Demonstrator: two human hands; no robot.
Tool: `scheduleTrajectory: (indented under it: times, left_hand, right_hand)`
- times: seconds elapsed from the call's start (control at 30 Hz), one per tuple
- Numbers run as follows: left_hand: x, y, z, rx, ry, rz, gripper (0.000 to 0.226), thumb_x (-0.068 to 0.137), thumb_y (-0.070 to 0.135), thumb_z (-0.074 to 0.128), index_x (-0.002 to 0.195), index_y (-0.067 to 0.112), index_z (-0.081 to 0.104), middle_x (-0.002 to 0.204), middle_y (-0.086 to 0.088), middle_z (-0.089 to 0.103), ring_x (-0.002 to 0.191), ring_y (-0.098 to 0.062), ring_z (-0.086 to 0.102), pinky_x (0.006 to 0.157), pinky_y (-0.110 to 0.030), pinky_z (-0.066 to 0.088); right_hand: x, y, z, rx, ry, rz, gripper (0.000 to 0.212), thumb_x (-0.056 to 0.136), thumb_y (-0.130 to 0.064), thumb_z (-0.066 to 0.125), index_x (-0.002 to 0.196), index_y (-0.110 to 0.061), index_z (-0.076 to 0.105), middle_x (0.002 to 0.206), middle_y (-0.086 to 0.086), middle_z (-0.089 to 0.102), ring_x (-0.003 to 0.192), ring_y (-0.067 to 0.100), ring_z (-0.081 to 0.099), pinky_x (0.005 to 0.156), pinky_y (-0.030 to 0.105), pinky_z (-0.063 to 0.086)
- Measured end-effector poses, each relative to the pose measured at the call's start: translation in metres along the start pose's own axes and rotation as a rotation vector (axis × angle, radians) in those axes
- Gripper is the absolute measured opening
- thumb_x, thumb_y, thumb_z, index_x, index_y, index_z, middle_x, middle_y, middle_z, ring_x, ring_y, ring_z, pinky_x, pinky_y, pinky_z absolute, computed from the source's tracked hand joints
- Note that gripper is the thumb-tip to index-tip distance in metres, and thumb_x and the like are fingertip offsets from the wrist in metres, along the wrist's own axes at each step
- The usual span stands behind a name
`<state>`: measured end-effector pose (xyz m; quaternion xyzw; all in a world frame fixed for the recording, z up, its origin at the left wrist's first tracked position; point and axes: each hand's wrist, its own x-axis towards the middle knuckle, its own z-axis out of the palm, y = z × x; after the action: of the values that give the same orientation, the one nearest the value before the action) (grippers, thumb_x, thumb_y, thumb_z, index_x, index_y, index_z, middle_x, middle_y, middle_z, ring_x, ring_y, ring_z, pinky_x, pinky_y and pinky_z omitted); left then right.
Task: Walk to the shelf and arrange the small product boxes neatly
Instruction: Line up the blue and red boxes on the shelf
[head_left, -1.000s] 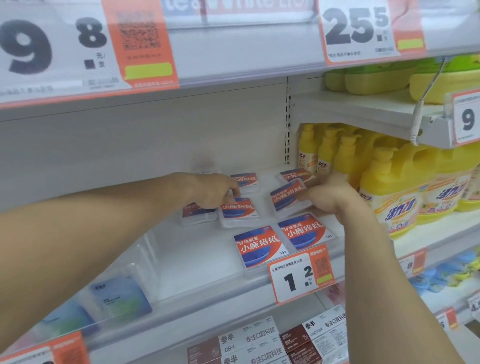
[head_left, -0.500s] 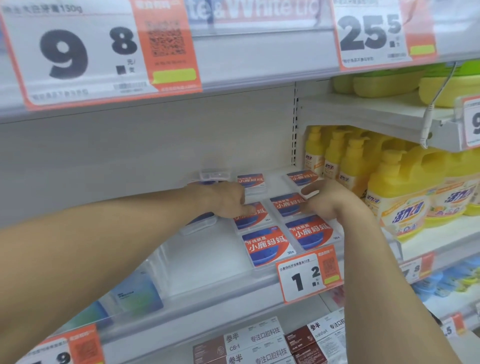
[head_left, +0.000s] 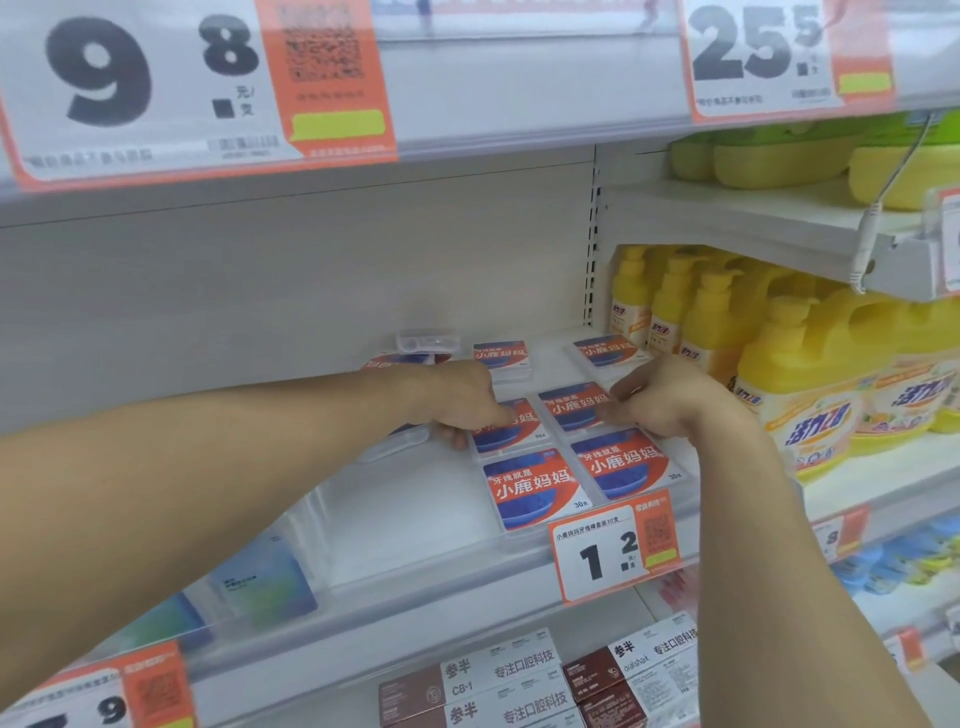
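Several small flat boxes with red and blue labels lie on the white shelf (head_left: 415, 499). Two sit side by side at the front, the left front box (head_left: 532, 488) and the right front box (head_left: 626, 465). Behind them my left hand (head_left: 462, 402) grips the left second-row box (head_left: 511, 431), fingers on top and thumb at its left edge. My right hand (head_left: 670, 400) pinches the right edge of the right second-row box (head_left: 571, 408). Two more labelled boxes (head_left: 501, 353) (head_left: 605, 349) lie at the back. Another box (head_left: 400, 362) shows partly behind my left wrist.
Yellow pump bottles (head_left: 800, 384) stand close on the right of the boxes. A clear unlabelled box (head_left: 428, 340) sits at the back wall. A price tag (head_left: 615, 551) hangs on the shelf's front rail. Blue-green packs (head_left: 265, 582) lie at the left behind the clear rail.
My right hand laid its tilted box flat in the second row. My left hand slid its box to the right, beside it. The view has moved closer to the shelf.
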<state>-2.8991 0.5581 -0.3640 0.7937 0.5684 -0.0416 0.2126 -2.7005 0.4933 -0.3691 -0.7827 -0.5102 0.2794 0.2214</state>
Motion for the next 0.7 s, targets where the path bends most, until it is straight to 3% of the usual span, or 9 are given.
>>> scheduleTrajectory:
  times: [0.27, 0.43, 0.57, 0.63, 0.7]
  left_hand:
    - [-0.002, 0.001, 0.001, -0.042, 0.009, 0.017, 0.025, 0.093, 0.043, 0.056, 0.105, 0.025, 0.045, 0.085, 0.011, 0.057, 0.063, -0.012, 0.063, 0.051, -0.016, 0.051]
    - [-0.006, 0.002, 0.0, 0.108, 0.006, 0.035, 0.04, 0.094, 0.047, 0.051, 0.121, 0.018, 0.054, 0.115, 0.003, 0.065, 0.086, -0.018, 0.07, 0.073, -0.025, 0.056]
    - [-0.006, -0.003, -0.008, 0.157, 0.132, 0.096, 0.04, 0.093, 0.046, 0.054, 0.121, 0.018, 0.056, 0.12, 0.001, 0.063, 0.095, -0.017, 0.064, 0.077, -0.028, 0.053]
    - [-0.005, -0.006, -0.019, 0.193, 0.304, 0.152, 0.032, 0.092, 0.039, 0.056, 0.11, 0.013, 0.06, 0.114, -0.005, 0.063, 0.091, -0.02, 0.062, 0.073, -0.029, 0.053]
    - [-0.001, -0.013, -0.031, 0.246, 0.462, 0.184, 0.03, 0.091, 0.033, 0.055, 0.107, 0.008, 0.061, 0.111, -0.01, 0.057, 0.095, -0.026, 0.059, 0.08, -0.035, 0.052]
  right_hand:
    - [0.0, 0.0, -0.001, 0.017, -0.035, -0.012, 0.043, 0.084, -0.029, 0.077, 0.122, -0.016, 0.062, 0.084, -0.004, 0.057, 0.066, 0.009, 0.058, 0.069, 0.028, 0.052]
    - [0.0, 0.002, -0.002, 0.03, -0.036, 0.001, 0.041, 0.086, -0.031, 0.075, 0.122, -0.017, 0.061, 0.085, -0.005, 0.056, 0.064, 0.009, 0.055, 0.058, 0.024, 0.049]
    - [0.015, -0.013, 0.005, -0.019, 0.192, -0.083, 0.041, 0.089, -0.031, 0.07, 0.125, -0.014, 0.06, 0.105, 0.003, 0.061, 0.069, 0.013, 0.054, 0.051, 0.023, 0.043]
    - [0.032, -0.021, 0.005, -0.079, 0.279, -0.225, 0.039, 0.093, -0.032, 0.063, 0.128, -0.015, 0.062, 0.125, 0.006, 0.064, 0.093, 0.02, 0.061, 0.063, 0.024, 0.05]
    - [0.054, -0.022, -0.001, -0.155, 0.311, -0.248, 0.046, 0.091, -0.039, 0.065, 0.131, -0.019, 0.059, 0.138, 0.011, 0.056, 0.119, 0.031, 0.055, 0.09, 0.037, 0.053]
